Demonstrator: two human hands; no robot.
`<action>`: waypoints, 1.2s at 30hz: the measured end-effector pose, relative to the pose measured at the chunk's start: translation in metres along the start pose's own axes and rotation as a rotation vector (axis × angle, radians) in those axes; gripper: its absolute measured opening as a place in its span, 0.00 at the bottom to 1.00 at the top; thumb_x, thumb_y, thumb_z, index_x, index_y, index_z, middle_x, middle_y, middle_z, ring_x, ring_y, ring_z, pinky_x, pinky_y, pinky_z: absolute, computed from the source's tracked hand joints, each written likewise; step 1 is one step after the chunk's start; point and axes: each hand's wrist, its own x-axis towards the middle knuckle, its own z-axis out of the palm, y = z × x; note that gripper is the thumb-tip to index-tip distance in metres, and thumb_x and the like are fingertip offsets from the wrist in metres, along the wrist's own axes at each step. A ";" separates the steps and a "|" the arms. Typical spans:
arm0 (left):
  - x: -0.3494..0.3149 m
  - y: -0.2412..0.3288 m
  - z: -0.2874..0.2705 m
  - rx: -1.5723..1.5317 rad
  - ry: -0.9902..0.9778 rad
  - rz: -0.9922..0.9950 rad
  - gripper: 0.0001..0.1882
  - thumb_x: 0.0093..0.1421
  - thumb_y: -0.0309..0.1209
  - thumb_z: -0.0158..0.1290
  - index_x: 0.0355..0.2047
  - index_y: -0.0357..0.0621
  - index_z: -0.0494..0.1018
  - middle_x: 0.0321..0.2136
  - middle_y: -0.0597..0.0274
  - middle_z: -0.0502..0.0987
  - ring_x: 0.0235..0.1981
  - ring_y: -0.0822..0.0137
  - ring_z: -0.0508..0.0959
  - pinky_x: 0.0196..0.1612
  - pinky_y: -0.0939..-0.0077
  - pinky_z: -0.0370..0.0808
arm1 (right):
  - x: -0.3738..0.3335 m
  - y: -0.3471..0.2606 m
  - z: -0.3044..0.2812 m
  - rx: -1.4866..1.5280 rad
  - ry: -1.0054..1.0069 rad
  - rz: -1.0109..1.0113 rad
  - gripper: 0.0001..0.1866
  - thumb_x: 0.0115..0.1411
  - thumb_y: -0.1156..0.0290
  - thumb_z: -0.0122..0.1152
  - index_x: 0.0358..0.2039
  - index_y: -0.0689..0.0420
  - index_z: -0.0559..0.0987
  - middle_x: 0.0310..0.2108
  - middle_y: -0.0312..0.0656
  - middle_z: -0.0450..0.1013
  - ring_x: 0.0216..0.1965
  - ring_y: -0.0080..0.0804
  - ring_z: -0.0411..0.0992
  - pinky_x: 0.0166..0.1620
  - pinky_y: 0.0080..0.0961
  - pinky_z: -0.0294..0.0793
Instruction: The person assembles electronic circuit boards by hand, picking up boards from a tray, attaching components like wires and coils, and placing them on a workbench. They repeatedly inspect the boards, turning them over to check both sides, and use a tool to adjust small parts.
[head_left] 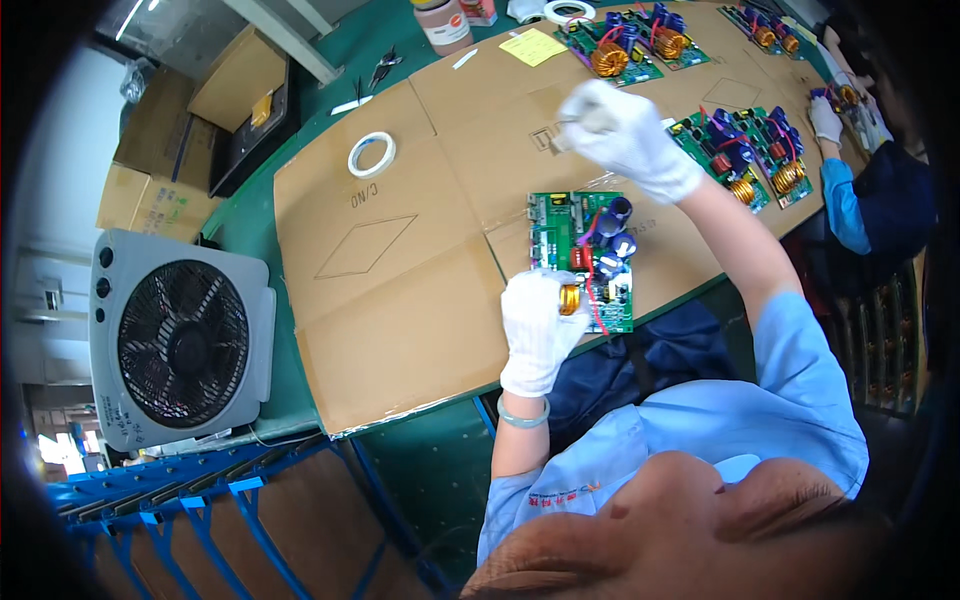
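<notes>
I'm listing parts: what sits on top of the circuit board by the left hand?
The circuit board carries dark blue cylinders, a red block, a red wire and a copper-coloured coil. The left hand covers the board's lower left corner; anything there cannot be seen.

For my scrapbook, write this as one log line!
left hand: on circuit board; right hand: raised, grip unclear; tape roll: on cardboard

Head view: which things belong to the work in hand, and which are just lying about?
Apparently in use:
green rectangular circuit board, touched by the white-gloved left hand;
brown cardboard sheet beneath it.

Seemingly just lying about:
white ring-shaped tape roll;
yellow paper sheet;
grey boxy fan.
</notes>
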 end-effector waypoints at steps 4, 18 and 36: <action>0.006 0.020 -0.003 0.212 -0.020 -0.035 0.21 0.42 0.32 0.70 0.38 0.47 0.77 0.38 0.53 0.80 0.42 0.49 0.78 0.47 0.56 0.73 | -0.103 0.010 -0.072 0.006 0.233 0.030 0.09 0.60 0.77 0.67 0.40 0.63 0.78 0.33 0.42 0.81 0.35 0.24 0.82 0.40 0.20 0.81; 0.008 0.060 0.016 0.612 -0.184 -0.679 0.30 0.48 0.42 0.73 0.49 0.47 0.75 0.48 0.52 0.78 0.44 0.53 0.81 0.51 0.60 0.76 | -0.253 0.056 -0.123 -0.257 0.038 -0.019 0.17 0.59 0.65 0.64 0.49 0.52 0.81 0.30 0.37 0.75 0.24 0.35 0.76 0.25 0.31 0.73; 0.051 0.012 0.000 0.040 -0.422 -0.094 0.33 0.46 0.31 0.74 0.53 0.45 0.76 0.53 0.47 0.76 0.53 0.51 0.76 0.57 0.66 0.73 | -0.259 0.038 -0.123 0.962 -0.145 0.709 0.15 0.69 0.65 0.59 0.47 0.62 0.69 0.39 0.48 0.79 0.31 0.31 0.82 0.31 0.25 0.83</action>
